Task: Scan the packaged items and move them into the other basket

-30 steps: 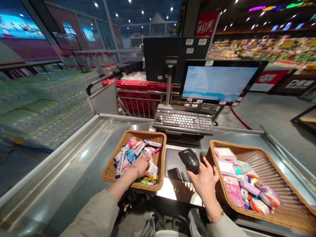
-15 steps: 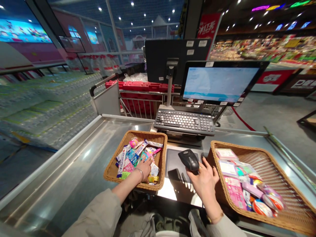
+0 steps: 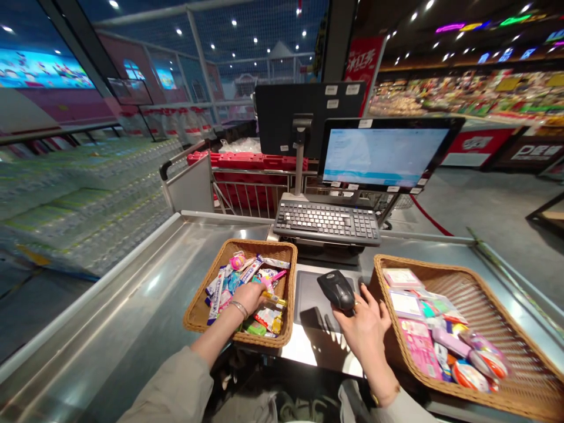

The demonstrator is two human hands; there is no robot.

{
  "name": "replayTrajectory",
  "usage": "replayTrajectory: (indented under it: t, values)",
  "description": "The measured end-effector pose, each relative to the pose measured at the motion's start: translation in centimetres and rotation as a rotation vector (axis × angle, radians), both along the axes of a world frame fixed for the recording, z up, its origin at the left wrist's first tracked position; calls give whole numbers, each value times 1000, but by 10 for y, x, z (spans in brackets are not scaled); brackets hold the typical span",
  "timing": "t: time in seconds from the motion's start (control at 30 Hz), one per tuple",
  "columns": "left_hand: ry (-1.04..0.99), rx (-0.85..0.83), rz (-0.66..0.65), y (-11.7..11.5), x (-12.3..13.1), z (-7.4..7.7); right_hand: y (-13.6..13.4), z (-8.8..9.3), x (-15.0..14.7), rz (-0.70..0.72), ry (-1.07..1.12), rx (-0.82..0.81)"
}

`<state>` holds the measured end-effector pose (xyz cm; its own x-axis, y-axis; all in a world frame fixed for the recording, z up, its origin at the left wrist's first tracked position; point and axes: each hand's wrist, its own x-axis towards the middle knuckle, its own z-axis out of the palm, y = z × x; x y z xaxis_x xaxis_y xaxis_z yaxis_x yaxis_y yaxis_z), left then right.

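My left hand (image 3: 249, 295) is inside the left wicker basket (image 3: 205, 291), fingers closed round a small yellow and pink candy pack (image 3: 274, 299) lifted slightly above the heap of sweets. My right hand (image 3: 365, 324) grips the black barcode scanner (image 3: 337, 289) over the dark pad between the two baskets. The right wicker basket (image 3: 489, 294) holds pink packets and round sweets along its left side.
A keyboard (image 3: 326, 222) and a lit till screen (image 3: 382, 156) stand behind the baskets on the steel checkout counter (image 3: 132, 305). A red shopping trolley (image 3: 247, 170) sits beyond the counter. Stacked water bottle packs fill the left.
My left hand has closed on a candy pack and raised it a little from the heap. My right hand stays on the scanner. The view has tilted slightly down.
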<state>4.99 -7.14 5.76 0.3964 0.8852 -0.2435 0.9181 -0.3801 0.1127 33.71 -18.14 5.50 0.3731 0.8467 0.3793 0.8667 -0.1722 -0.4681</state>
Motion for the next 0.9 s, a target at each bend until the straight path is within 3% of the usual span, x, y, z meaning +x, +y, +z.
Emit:
replayTrajectory:
  t: [0.37,0.53,0.7,0.9]
  values:
    - [-166,302,12,5,4,23,1,1,0,35,-31,34]
    - [-357,516,-5,7,9,32,3,3,0,34,-30,41]
    - [-501,424,-11,4,22,30,4,2,1,30,-22,37]
    - [-539,342,-5,2,33,23,4,0,3,22,-6,46]
